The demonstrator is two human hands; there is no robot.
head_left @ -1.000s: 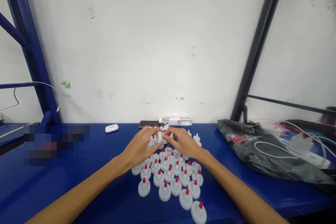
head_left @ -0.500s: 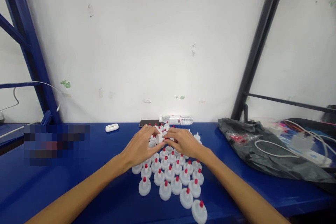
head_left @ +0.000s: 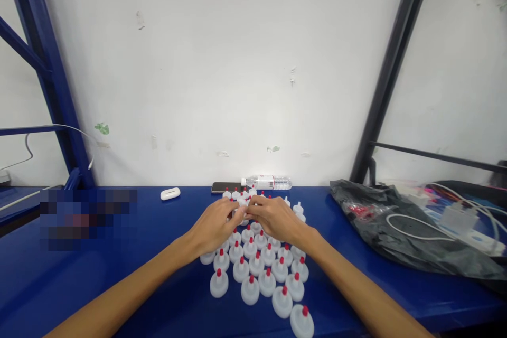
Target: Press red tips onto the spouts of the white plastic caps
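My left hand [head_left: 217, 223] is closed, thumb and fingers curled around a small white squat bottle that is mostly hidden behind them. Against it, the fingertips of my right hand [head_left: 279, 217] are pinched together at the bottle's top; what they grip is covered. Below and around both hands, several translucent white bottles with red caps [head_left: 250, 289] stand upright in close, uneven rows on the blue table [head_left: 170, 296]. To the right of my right hand, a white bottle with a bare nozzle [head_left: 298, 208] shows no red cap.
Along the wall lie a clear water bottle [head_left: 277, 183] and a dark phone [head_left: 225, 188]. A white oval case [head_left: 170, 194] is farther left. At right, a black plastic bag [head_left: 415, 248] lies beneath a bag of red pieces [head_left: 364, 211] and white cables. Blue and black posts flank the table.
My hands have drawn closer together around the held bottle, which is now more hidden. The red spot seen at my right fingertips is now covered. The view has shifted slightly.
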